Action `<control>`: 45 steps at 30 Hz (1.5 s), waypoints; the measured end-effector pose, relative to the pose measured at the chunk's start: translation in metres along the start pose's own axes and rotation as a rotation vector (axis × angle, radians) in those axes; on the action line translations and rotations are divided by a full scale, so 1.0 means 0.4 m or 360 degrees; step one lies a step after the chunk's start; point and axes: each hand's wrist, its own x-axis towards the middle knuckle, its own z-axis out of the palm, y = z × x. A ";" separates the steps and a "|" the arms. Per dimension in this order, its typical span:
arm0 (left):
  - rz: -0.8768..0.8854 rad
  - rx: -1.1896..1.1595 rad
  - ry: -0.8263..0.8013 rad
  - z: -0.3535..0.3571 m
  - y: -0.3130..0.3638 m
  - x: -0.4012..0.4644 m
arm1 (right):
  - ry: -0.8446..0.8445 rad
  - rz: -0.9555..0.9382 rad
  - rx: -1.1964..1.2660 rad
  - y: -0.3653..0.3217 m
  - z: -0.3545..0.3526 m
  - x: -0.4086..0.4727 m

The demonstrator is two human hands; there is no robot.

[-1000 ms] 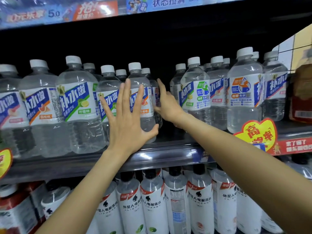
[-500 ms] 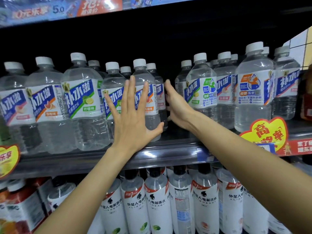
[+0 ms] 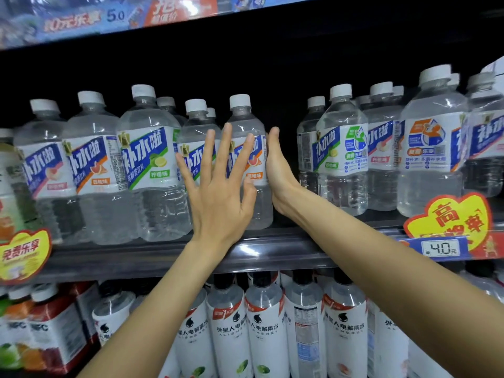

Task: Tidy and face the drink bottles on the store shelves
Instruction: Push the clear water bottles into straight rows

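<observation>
Clear drink bottles with white caps and blue-and-white labels stand in a row on the middle shelf. A bottle with an orange-trimmed label stands at the right end of the left group, beside a dark gap. My left hand lies flat against its front with fingers spread and straight, also covering part of the green-trimmed bottle to its left. My right hand presses its palm and straight fingers against that bottle's right side. Right of the gap stands another group of the same bottles.
Yellow promotional tags hang off the shelf edge at the left and right, with a 4.0 price label. Below stand white-wrapped bottles with black caps and red-labelled juice bottles. An upper shelf strip runs overhead.
My right hand has come from behind the bottles to lie flat on the orange-trimmed bottle's right side. The bottle that stood behind it is no longer visible. The view has shifted left.
</observation>
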 end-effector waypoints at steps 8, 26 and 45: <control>0.0006 0.0043 -0.0054 0.007 -0.002 -0.001 | 0.0207 -0.0036 -0.0087 -0.014 0.029 -0.039; -0.0142 -0.1165 -0.0353 0.023 0.266 0.115 | 0.0583 -0.0731 -0.1139 -0.098 -0.275 -0.280; 0.0176 -0.0128 -0.0208 0.025 0.213 0.093 | 0.0167 -0.0362 -0.1080 -0.109 -0.270 -0.178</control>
